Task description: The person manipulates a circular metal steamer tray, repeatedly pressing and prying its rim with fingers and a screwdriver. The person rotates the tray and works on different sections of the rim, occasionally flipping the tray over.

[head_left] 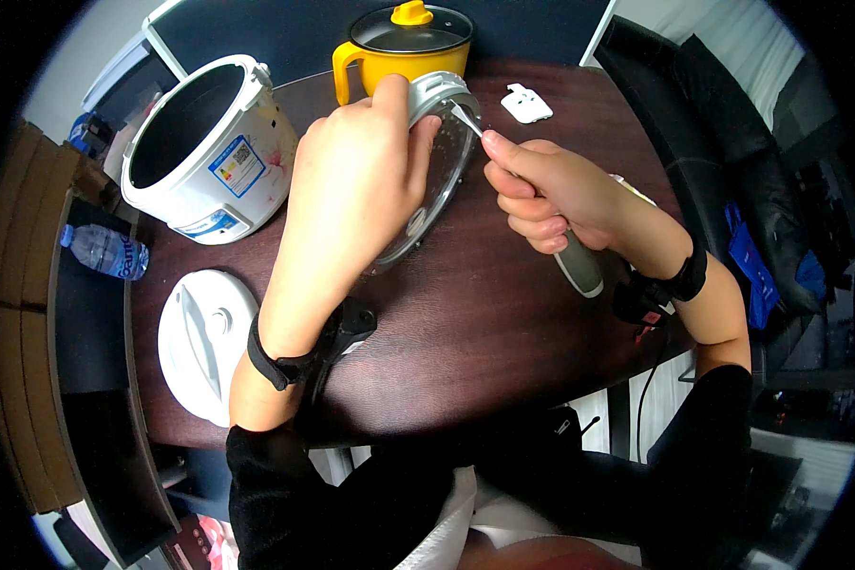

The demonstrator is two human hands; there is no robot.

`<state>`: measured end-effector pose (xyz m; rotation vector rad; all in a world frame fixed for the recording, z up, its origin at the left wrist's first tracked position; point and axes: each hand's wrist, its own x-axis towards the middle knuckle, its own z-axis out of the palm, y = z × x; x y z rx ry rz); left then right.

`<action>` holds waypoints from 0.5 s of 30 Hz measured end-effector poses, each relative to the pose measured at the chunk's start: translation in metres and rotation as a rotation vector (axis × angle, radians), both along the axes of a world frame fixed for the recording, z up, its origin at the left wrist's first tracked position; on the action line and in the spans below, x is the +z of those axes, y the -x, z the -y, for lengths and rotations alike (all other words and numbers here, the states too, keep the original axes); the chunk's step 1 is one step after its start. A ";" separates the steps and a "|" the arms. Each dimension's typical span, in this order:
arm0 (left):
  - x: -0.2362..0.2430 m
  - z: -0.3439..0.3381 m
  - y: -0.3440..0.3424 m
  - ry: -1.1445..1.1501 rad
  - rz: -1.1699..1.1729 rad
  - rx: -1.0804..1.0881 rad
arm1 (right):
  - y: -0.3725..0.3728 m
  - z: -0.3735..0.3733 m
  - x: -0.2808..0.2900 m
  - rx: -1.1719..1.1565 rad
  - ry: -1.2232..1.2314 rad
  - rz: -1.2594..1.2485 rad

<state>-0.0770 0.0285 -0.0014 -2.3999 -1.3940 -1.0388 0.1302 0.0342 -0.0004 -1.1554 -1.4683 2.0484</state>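
My left hand is closed on the rim of a round lid piece, tilted up on edge, with a shiny inner face and a white plastic part at its top. In my right hand is a screwdriver with a grey handle, its metal shaft pointing up and left. The tip reaches the lid near the white part; whether it touches a screw is too small to tell. A white rice cooker body stands uncovered at the far left. Nearer lies a white oval lid cover.
A yellow pot with a glass lid stands at the back. A small white plastic piece lies to its right on the dark wooden table. A water bottle lies at the left. Beyond the right edge is a black sofa.
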 end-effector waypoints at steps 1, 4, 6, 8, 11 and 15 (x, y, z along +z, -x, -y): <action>-0.001 -0.001 0.000 -0.002 0.003 -0.004 | 0.000 0.001 0.000 0.004 0.039 -0.033; 0.000 0.001 0.000 -0.010 0.006 -0.003 | -0.004 -0.002 0.002 0.057 0.180 -0.106; 0.000 0.001 -0.001 -0.009 0.001 0.002 | -0.008 -0.004 0.001 0.084 0.252 -0.174; 0.001 0.001 -0.002 -0.004 -0.010 0.012 | -0.009 -0.004 -0.001 0.092 0.243 -0.178; 0.002 0.003 0.000 0.038 0.025 0.014 | -0.008 -0.003 -0.003 0.029 -0.020 0.018; 0.002 0.001 -0.001 0.040 0.020 0.002 | -0.018 -0.014 -0.022 -0.146 -1.113 0.487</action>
